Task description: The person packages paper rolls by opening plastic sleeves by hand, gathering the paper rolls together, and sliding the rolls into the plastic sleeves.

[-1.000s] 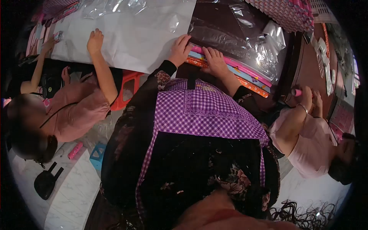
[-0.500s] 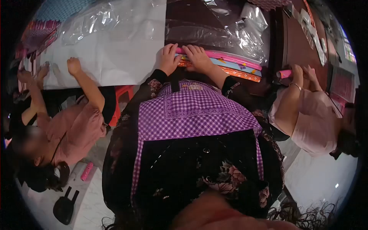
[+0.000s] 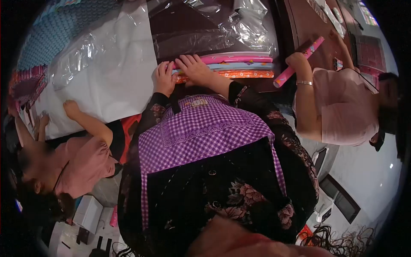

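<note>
Several patterned paper rolls lie side by side across the dark table edge in front of me: a pink roll (image 3: 239,59) at the back, a light blue roll (image 3: 244,66) in the middle and an orange roll (image 3: 246,74) nearest me. My left hand (image 3: 164,79) is closed around their left ends, thumb toward the other hand. Just beside it, my right hand (image 3: 195,70) curls over the top of the rolls, its fingers on the pink one. The hands partly hide the rolls' left ends.
White sheeting (image 3: 115,81) with clear plastic film covers the table to the left. More clear film (image 3: 252,25) lies behind the rolls. At right, a co-worker's hand (image 3: 298,62) holds a pink roll (image 3: 314,47) slantwise. Another co-worker's hand (image 3: 72,109) rests on the sheeting at left.
The view has shifted, so the table and rolls appear farther left. My hands stay at the rolls' left ends. The right co-worker's pink roll is now raised and more fully visible.
</note>
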Action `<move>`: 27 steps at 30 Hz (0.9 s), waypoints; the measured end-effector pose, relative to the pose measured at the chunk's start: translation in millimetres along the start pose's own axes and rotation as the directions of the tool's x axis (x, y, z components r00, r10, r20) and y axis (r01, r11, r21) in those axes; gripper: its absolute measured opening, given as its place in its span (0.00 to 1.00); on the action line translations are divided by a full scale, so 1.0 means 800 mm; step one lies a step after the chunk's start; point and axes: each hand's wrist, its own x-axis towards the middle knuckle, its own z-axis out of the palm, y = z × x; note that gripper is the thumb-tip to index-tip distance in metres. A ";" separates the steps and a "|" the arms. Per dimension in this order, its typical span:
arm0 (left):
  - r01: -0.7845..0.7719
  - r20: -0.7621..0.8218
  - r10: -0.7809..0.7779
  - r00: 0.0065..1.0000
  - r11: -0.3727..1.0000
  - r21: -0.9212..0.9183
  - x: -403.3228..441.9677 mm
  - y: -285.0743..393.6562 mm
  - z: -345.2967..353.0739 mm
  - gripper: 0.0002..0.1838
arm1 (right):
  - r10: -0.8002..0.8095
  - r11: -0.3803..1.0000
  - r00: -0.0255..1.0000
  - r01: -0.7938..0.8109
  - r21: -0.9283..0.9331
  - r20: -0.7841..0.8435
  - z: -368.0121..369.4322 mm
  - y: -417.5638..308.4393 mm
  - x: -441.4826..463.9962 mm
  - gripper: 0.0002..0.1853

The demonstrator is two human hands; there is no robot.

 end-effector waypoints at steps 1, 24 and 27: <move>-0.009 -0.015 0.009 1.000 1.000 -0.010 0.000 0.001 0.000 0.25 | -0.021 0.997 0.999 0.018 -0.076 -0.038 -0.002 -0.003 0.002 0.55; -0.002 0.321 -0.139 0.937 0.915 0.403 0.044 -0.076 -0.066 0.25 | -0.060 0.995 0.997 0.056 -0.085 -0.053 0.014 -0.002 -0.007 0.46; -0.030 0.351 -0.141 0.926 0.897 0.441 0.014 -0.109 -0.090 0.25 | -0.017 0.998 1.000 0.017 -0.059 -0.004 0.003 -0.003 -0.005 0.47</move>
